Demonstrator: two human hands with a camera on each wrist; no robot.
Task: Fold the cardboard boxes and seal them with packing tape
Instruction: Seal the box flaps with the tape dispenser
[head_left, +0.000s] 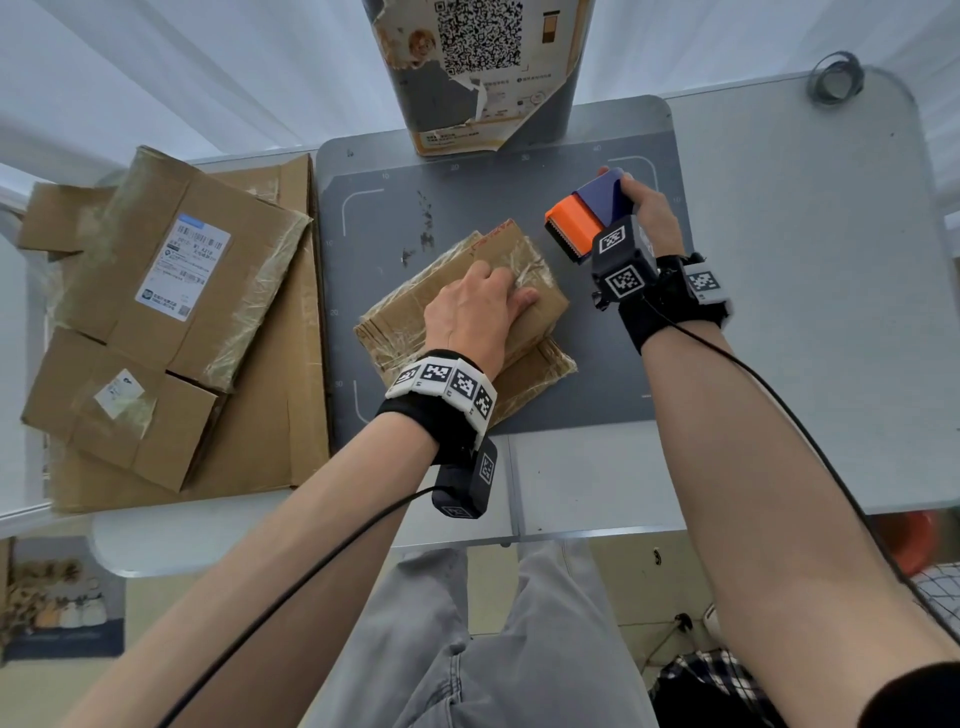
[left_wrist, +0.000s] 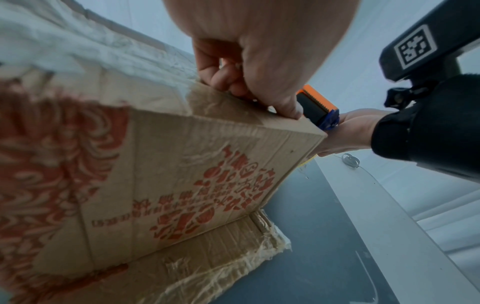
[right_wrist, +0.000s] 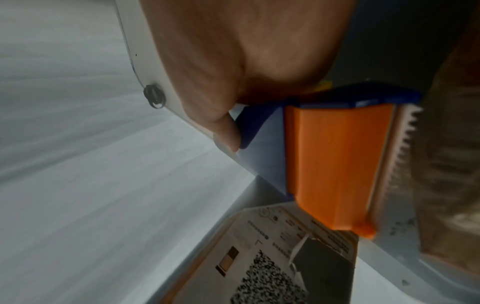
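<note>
A small brown cardboard box (head_left: 400, 325) with red print stands on the grey mat (head_left: 602, 379), its top flaps folded down and covered with crinkled clear tape. My left hand (head_left: 493, 299) lies on the box top and presses the flaps; in the left wrist view its fingers (left_wrist: 228, 80) bend down onto the taped seam of the box (left_wrist: 182, 174). One bottom flap sticks out flat on the mat. My right hand (head_left: 649, 208) grips an orange and blue tape dispenser (head_left: 579, 221) just right of the box, clear of it. The dispenser (right_wrist: 337, 164) shows its toothed blade.
Several flattened cardboard boxes (head_left: 171, 322) are piled on the left of the white table (head_left: 805, 312). A tall printed carton with a QR code (head_left: 478, 73) stands at the back of the mat. A loose ring of tape (head_left: 834, 78) lies at the back right corner.
</note>
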